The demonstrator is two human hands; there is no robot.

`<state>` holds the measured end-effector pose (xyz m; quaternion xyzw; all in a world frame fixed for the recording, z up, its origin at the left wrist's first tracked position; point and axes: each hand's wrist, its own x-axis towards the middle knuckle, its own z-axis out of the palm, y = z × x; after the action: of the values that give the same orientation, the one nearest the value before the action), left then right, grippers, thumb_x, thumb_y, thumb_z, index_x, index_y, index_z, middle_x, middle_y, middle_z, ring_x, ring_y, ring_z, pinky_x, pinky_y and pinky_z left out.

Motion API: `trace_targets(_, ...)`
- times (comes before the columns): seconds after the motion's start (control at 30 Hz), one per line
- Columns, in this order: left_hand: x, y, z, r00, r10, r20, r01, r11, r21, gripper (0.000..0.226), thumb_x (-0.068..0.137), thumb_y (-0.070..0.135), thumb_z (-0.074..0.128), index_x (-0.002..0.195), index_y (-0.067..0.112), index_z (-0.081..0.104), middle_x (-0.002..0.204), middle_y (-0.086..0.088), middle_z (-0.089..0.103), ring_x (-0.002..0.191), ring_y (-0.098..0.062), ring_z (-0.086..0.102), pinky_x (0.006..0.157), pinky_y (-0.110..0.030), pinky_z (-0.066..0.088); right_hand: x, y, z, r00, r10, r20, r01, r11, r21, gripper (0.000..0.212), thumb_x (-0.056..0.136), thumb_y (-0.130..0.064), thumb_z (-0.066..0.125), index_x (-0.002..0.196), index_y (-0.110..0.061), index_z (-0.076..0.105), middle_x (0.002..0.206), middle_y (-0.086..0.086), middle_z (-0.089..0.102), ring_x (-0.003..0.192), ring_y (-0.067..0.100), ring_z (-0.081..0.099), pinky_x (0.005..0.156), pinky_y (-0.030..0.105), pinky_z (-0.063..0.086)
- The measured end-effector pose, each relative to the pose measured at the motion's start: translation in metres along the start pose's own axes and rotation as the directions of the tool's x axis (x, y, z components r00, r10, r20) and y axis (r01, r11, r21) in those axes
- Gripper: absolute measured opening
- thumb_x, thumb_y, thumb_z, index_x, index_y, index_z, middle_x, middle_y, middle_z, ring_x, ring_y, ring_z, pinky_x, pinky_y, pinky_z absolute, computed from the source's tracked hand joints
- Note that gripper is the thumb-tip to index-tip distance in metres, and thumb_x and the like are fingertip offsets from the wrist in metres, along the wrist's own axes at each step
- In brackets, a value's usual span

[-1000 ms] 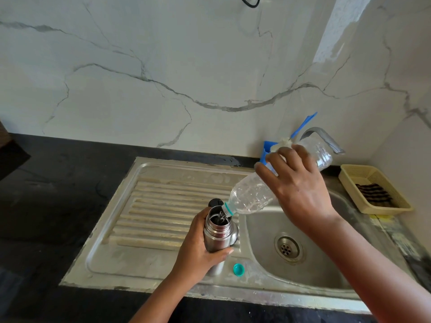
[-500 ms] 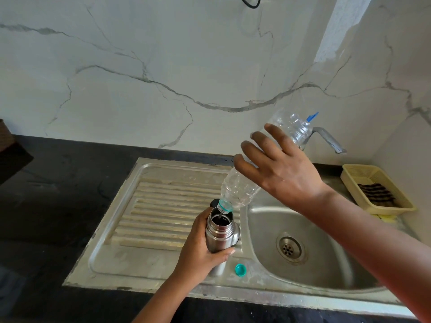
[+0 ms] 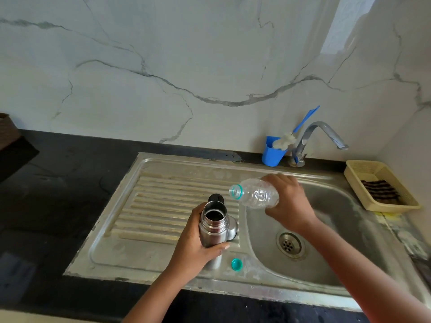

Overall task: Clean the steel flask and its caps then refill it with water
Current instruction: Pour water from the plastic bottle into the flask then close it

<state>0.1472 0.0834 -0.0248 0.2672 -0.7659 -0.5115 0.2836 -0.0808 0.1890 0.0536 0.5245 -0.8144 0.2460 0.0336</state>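
The steel flask (image 3: 213,226) stands upright and uncapped on the sink's drainboard (image 3: 163,206), with dark liquid visible in its mouth. My left hand (image 3: 194,248) grips its body. A black cap (image 3: 216,197) sits on the drainboard just behind the flask, and a steel cap (image 3: 232,228) lies against its right side. My right hand (image 3: 288,203) holds a clear plastic bottle (image 3: 255,196) lying nearly level, its open teal-ringed mouth pointing left, up and to the right of the flask. It looks empty. The bottle's teal cap (image 3: 236,264) lies on the sink rim.
The sink basin (image 3: 338,241) with its drain is on the right, and the tap (image 3: 320,136) stands behind it. A blue cup (image 3: 271,155) holding a brush sits by the tap. A beige basket (image 3: 380,185) with a dark cloth is at far right. Black counter surrounds the sink.
My right hand has lowered the plastic bottle from its steep pouring tilt over the flask to nearly level, away to the right. The left hand keeps gripping the flask.
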Motion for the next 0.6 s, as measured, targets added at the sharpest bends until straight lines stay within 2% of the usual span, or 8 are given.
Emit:
trace_targets(0.1, -0.006, 0.004, 0.004, 0.999, -0.026, -0.038, 0.026, 1.000, 0.004, 0.095, 0.066, 0.021, 0.091, 0.138, 0.044, 0.032, 0.129, 0.029, 0.053, 0.123, 0.002, 0.052, 0.099, -0.012, 0.041, -0.017, 0.007, 0.013, 0.985, 0.116, 0.125, -0.140, 0.969, 0.203, 0.063, 0.059, -0.006, 0.083, 0.117, -0.017, 0.061, 0.101, -0.006, 0.059, 0.097, 0.021, 0.053, 0.082, 0.030, 0.042)
trace_targets(0.2, -0.023, 0.002, 0.009, 0.986, -0.069, -0.155, 0.072, 0.997, 0.013, 0.105, 0.060, 0.040, 0.092, 0.143, 0.035, 0.028, 0.140, 0.028, 0.041, 0.132, 0.002, 0.042, 0.106, -0.018, 0.037, -0.032, 0.014, 0.025, 0.959, 0.194, 0.206, -0.253, 0.915, 0.315, 0.060, 0.057, -0.004, 0.083, 0.110, -0.019, 0.060, 0.090, -0.011, 0.059, 0.085, 0.017, 0.057, 0.067, 0.015, 0.040)
trace_targets(0.27, -0.039, -0.006, 0.018, 0.946, -0.090, -0.310, 0.099, 0.995, 0.016, 0.094, 0.055, 0.054, 0.087, 0.130, 0.035, 0.033, 0.136, 0.015, 0.044, 0.127, -0.003, 0.046, 0.101, -0.026, 0.041, -0.041, 0.021, 0.031, 0.927, 0.259, 0.271, -0.342, 0.881, 0.326, 0.065, 0.058, -0.004, 0.083, 0.117, -0.020, 0.059, 0.094, -0.007, 0.062, 0.085, 0.017, 0.058, 0.064, 0.016, 0.039)
trace_targets(0.33, -0.058, -0.013, 0.032, 0.904, -0.170, -0.392, 0.173, 0.985, -0.028, 0.082, 0.051, 0.063, 0.084, 0.114, 0.039, 0.037, 0.124, 0.009, 0.050, 0.117, -0.002, 0.051, 0.095, -0.027, 0.044, -0.049, 0.029, 0.036, 0.899, 0.299, 0.320, -0.403, 0.851, 0.337, 0.071, 0.060, -0.004, 0.084, 0.123, -0.021, 0.057, 0.098, -0.005, 0.062, 0.088, 0.017, 0.058, 0.067, 0.020, 0.040)
trace_targets(0.4, -0.076, -0.020, 0.049, 0.896, -0.237, -0.375, 0.250, 0.968, -0.015, 0.069, 0.056, 0.057, 0.088, 0.105, 0.045, 0.041, 0.113, 0.008, 0.056, 0.109, -0.002, 0.056, 0.093, -0.026, 0.045, -0.055, 0.035, 0.036, 0.880, 0.306, 0.364, -0.428, 0.842, 0.328, 0.069, 0.061, -0.005, 0.085, 0.118, -0.027, 0.054, 0.096, -0.006, 0.060, 0.086, 0.016, 0.057, 0.064, 0.017, 0.040)
trace_targets(0.47, -0.088, -0.028, 0.063, 0.919, -0.198, -0.342, 0.244, 0.965, 0.098, 0.053, 0.068, 0.036, 0.087, 0.102, 0.044, 0.047, 0.102, 0.013, 0.062, 0.101, -0.003, 0.061, 0.090, -0.025, 0.050, -0.061, 0.041, 0.036, 0.865, 0.314, 0.392, -0.446, 0.838, 0.313, 0.068, 0.061, -0.006, 0.085, 0.115, -0.030, 0.051, 0.094, -0.008, 0.059, 0.085, 0.016, 0.056, 0.065, 0.021, 0.040)
trace_targets(0.53, -0.088, -0.026, 0.078, 0.966, -0.072, -0.248, 0.135, 0.960, 0.247, 0.035, 0.085, 0.027, 0.073, 0.107, 0.043, 0.052, 0.106, 0.019, 0.062, 0.101, -0.001, 0.063, 0.088, -0.023, 0.050, -0.066, 0.048, 0.036, 0.850, 0.323, 0.417, -0.468, 0.827, 0.313, 0.067, 0.060, -0.005, 0.086, 0.115, -0.026, 0.053, 0.091, -0.009, 0.059, 0.084, 0.016, 0.057, 0.069, 0.025, 0.041)
trace_targets(0.6, -0.076, -0.018, 0.091, 0.998, 0.034, -0.057, -0.008, 0.915, 0.402, 0.029, 0.094, 0.022, 0.054, 0.120, 0.034, 0.054, 0.126, 0.019, 0.055, 0.114, -0.002, 0.058, 0.095, -0.018, 0.046, -0.070, 0.055, 0.035, 0.836, 0.325, 0.443, -0.484, 0.817, 0.313, 0.064, 0.060, -0.004, 0.085, 0.109, -0.028, 0.051, 0.087, -0.012, 0.059, 0.080, 0.014, 0.056, 0.066, 0.022, 0.041)
